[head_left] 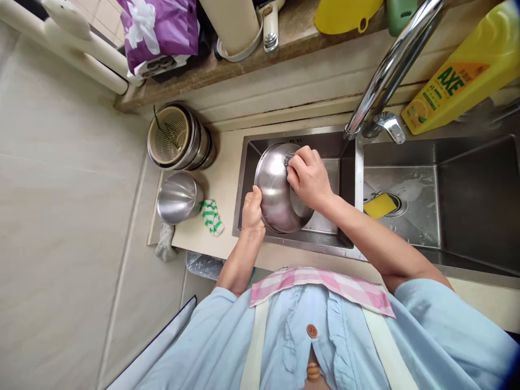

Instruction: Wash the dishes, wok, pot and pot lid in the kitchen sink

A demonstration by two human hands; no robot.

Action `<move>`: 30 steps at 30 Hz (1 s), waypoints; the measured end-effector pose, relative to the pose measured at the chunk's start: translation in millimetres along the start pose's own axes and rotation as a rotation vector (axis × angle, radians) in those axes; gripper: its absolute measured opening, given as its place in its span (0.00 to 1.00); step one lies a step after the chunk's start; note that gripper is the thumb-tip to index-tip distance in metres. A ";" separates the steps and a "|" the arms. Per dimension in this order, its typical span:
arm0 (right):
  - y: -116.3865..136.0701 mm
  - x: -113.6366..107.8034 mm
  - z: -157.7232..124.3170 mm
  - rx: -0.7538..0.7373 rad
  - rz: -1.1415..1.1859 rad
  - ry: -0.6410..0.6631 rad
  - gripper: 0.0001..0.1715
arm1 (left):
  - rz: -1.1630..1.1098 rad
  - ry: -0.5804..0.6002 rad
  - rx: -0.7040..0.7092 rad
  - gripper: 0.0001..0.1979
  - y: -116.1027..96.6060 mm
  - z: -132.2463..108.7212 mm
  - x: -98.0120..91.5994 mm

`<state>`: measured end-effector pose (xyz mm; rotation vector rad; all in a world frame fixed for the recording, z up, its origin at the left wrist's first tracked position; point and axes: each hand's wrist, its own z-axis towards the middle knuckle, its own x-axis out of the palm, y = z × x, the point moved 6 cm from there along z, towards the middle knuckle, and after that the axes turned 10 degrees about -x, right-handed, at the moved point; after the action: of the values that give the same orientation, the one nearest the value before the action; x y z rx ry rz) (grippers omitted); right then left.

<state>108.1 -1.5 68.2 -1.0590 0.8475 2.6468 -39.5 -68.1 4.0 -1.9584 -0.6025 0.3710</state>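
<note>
A shiny metal bowl [274,187] is tilted over the left sink basin [331,189], its outside turned up toward me. My left hand [252,211] grips its rim on the left, thumb on the outer side and the other fingers hidden behind. My right hand [309,176] is closed around a dark steel wool scrubber [288,158] and presses it against the outside of the bowl near its base. Most of the scrubber is covered by my fingers.
A yellow sponge [380,206] lies by the drain in the right basin [479,200]. The faucet [390,76] and a yellow AXE bottle [459,76] stand behind. On the left counter are stacked pots with a strainer [168,135], a metal bowl [177,199] and a green-striped cloth [212,216].
</note>
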 end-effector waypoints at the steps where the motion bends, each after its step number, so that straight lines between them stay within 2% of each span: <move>1: 4.5 -0.6 0.9 -0.032 0.007 -0.003 0.14 | -0.019 -0.025 0.030 0.34 -1.4 0.6 -2.1; 4: 17.8 -8.5 5.2 -0.235 0.168 0.008 0.16 | -0.011 -0.065 0.092 0.33 -3.6 2.9 -6.6; 5: 12.2 -16.7 8.9 -0.221 0.235 -0.034 0.16 | 0.004 -0.065 0.103 0.33 -3.9 3.8 -7.2; 8: -31.7 -43.5 26.2 0.019 0.369 -0.158 0.12 | 0.057 -0.013 0.106 0.32 -4.1 5.2 -5.4; 10: -58.2 -49.5 39.1 0.090 0.420 -0.088 0.13 | 0.093 0.055 0.083 0.31 -3.9 4.8 -1.5; 13: -84.3 -39.6 52.0 0.084 0.454 0.081 0.13 | 0.125 0.118 0.066 0.33 -7.1 2.6 2.2; 17: -104.8 -17.1 64.7 0.078 0.339 0.108 0.10 | 0.206 0.188 0.105 0.36 -20.0 -3.0 6.4; 20: -93.3 -1.3 70.6 0.078 0.222 0.202 0.12 | 0.278 0.290 0.145 0.37 -30.9 -8.5 14.1; 22: -70.6 3.4 69.6 0.048 0.199 0.262 0.13 | 0.306 0.354 0.130 0.37 -34.1 -10.8 20.2; 25: -38.7 0.5 65.0 -0.011 0.229 0.272 0.12 | 0.281 0.379 0.110 0.37 -35.8 -11.9 26.1; 30: -35.3 -9.7 62.5 0.085 0.166 0.229 0.12 | 0.208 0.371 0.101 0.36 -33.3 -11.5 28.5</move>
<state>91.2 63.4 95.8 -1.3416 1.1282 2.6255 -18.4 -48.5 39.0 -1.9323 -0.1398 0.1537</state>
